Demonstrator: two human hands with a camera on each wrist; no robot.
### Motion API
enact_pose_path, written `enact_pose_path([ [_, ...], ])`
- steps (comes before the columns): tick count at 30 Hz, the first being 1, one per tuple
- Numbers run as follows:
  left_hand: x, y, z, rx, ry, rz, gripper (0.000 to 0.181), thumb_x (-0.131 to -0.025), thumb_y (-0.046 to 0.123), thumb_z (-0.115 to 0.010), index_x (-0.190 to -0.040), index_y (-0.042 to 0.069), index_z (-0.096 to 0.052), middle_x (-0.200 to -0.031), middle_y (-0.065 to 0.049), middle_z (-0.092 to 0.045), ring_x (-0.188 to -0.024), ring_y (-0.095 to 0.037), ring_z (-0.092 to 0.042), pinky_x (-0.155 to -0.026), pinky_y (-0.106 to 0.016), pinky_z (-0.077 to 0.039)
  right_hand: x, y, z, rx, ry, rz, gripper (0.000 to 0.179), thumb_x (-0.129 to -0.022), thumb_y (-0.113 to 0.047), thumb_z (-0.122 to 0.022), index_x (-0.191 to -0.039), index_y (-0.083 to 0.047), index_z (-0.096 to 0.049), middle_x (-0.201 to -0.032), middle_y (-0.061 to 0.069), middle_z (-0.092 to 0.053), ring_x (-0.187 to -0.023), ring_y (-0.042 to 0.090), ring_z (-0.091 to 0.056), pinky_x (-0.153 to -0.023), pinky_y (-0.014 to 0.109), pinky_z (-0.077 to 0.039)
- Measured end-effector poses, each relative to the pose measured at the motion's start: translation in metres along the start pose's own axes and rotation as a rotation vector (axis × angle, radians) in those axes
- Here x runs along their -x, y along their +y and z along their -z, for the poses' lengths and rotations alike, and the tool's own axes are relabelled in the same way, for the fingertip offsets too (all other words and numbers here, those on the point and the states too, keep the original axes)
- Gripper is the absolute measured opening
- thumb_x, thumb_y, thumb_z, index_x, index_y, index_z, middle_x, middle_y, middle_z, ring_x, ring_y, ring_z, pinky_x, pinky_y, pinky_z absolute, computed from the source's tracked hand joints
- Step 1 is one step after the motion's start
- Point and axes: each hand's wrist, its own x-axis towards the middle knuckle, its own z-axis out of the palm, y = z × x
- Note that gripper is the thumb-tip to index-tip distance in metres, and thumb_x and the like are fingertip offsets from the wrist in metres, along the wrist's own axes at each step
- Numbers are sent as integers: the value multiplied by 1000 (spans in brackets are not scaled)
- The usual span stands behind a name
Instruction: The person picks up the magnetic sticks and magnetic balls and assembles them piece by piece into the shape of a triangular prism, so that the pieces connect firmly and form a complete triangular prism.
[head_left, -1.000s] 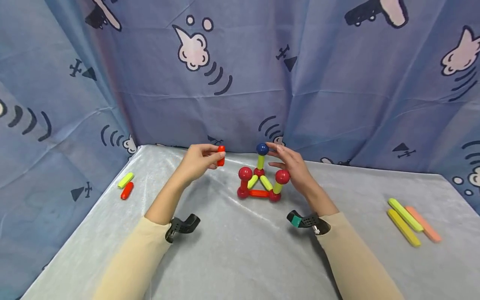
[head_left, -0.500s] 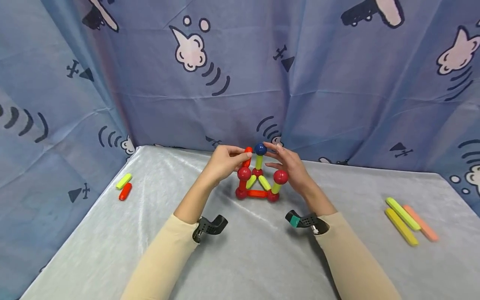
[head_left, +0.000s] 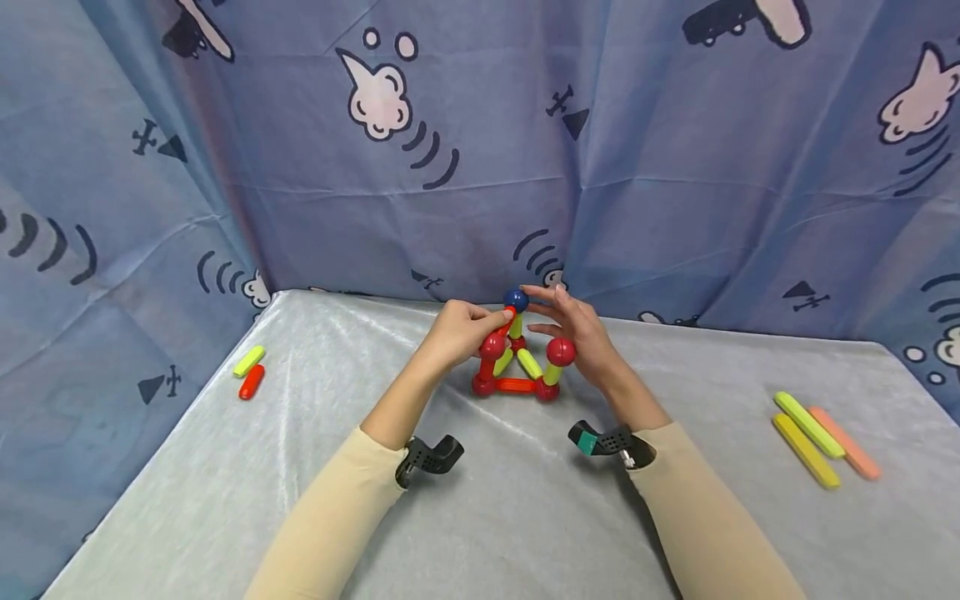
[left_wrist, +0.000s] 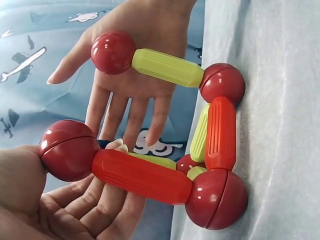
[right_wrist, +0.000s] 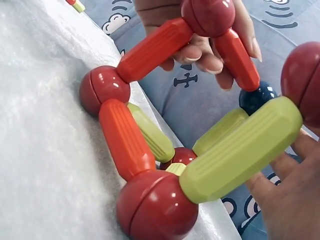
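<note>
Red rod now against blue ball

One ball is navy (the other balls, red).

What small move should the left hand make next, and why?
Perhaps the left hand should gently loosen its pinch on the bright-red plastic-looking stick. In the right wrist view, this stick appears to bridge a glossy red ball and the glossy dark-blue ball, and the right hand is close beside the blue one.

Left grip pinches a red rod beside the blue ball (right grip near).
</note>
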Motion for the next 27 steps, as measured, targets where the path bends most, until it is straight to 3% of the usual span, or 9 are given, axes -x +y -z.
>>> enact_pose_path([
  [6,0,0,1,-3,-8,-8,40,-98,38,-65,-94,0,-80,-79,0,-67,-74,-14,-63,-70,-33,-56,1,-3,3,16,-1,4,64,-109,-46,-27,-148,0,-46,-156,18,-45,-141,37,-47,-108,44,-51],
  [10,1,0,6,-37,-35,-13,44,-101,41,-60,-108,1,-77,-85,-3,-67,-81,-18,-66,-76,-35,-61,3,-4,10,-2,-19,23,64,-108,-46,-31,-148,2,-45,-154,20,-46,-137,33,-51,-101,30,-54],
  [15,10,-1,21,-177,-53,-42,51,-103,48,-52,-122,5,-71,-104,-11,-72,-94,-30,-71,-79,-35,-60,8,8,24,-29,-46,4,65,-108,-48,-34,-146,4,-46,-140,8,-60,-122,19,-62,-99,26,-54],
  [17,17,-5,28,-258,-78,-60,54,-103,51,-50,-125,6,-69,-109,-14,-73,-99,-33,-71,-80,-35,-58,12,16,32,-19,-96,-45,67,-108,-49,-33,-146,5,-45,-133,2,-64,-118,13,-64,-99,24,-53],
  [21,35,-19,33,-405,-170,-82,58,-97,55,-58,-131,9,-66,-118,-11,-72,-106,-27,-67,-87,-38,-57,25,27,51,-11,-298,-108,71,-105,-52,-39,-146,6,-45,-137,11,-62,-118,10,-64,-97,26,-56],
  [23,40,-26,28,-452,-197,-91,56,-94,50,-66,-133,9,-64,-120,-9,-71,-108,-23,-66,-91,-40,-56,30,28,57,13,-377,-127,65,-105,-43,-47,-145,8,-45,-140,16,-60,-117,11,-64,-94,30,-59],
  [27,38,-37,13,-490,-162,-105,47,-90,38,-76,-127,9,-67,-113,-8,-73,-100,-20,-67,-88,-38,-57,35,21,50,235,-387,-175,48,-95,-27,-69,-134,-1,-61,-128,10,-69,-111,16,-65,-98,33,-56],
])
